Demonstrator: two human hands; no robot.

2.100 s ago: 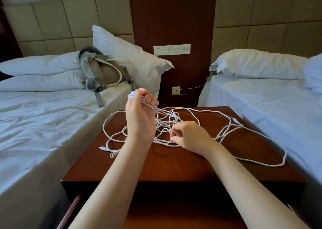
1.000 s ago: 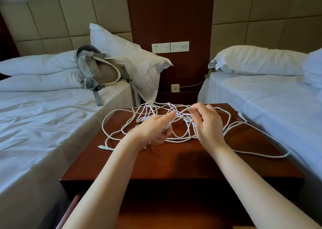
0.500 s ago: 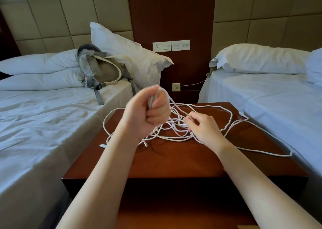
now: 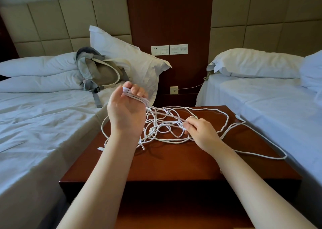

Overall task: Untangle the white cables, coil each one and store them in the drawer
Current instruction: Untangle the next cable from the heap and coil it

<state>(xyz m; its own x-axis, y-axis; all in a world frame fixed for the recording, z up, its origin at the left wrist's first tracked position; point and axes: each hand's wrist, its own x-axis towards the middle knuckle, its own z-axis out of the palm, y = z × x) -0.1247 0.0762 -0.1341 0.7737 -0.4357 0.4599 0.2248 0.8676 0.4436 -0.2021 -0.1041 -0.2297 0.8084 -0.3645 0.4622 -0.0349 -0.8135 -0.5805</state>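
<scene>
Left grip (image 4: 127,110), a bare hand raised above the near-left part of the dark red-brown wooden bedside table (image 4: 174,164), is turned palm toward the camera. Its fingers are curled round a small bundle of loops (image 4: 135,95) of thin white cable. From that bundle several strands slope down to the right into the tangled white cables (image 4: 165,124), which lie spread over the rear half of the table.

Right grip (image 4: 200,133), the other bare hand, sits low over the tangle at its right side, knuckles up. Its fingertips (image 4: 185,124) pinch a few strands where they cross. One long loop (image 4: 271,156) of cable runs out past this hand along the table's right edge. It curves back near the right front and lies just beside the white-sheeted right bed (image 4: 278,117). A small white plug end (image 4: 100,148) rests at the table's left edge, close to the white-sheeted left bed (image 4: 43,127).

On the left bed a grey and beige fabric backpack (image 4: 101,72) leans against a tall white pillow (image 4: 125,54), with folded white bedding beside it. A white pillow (image 4: 252,63) lies at the head of the right bed. Behind the table a dark wooden wall panel carries a row of white switches and sockets (image 4: 169,49). Lower on it is a small white wall socket (image 4: 174,90), and a thin cord (image 4: 190,87) runs from this toward the right bed.
</scene>
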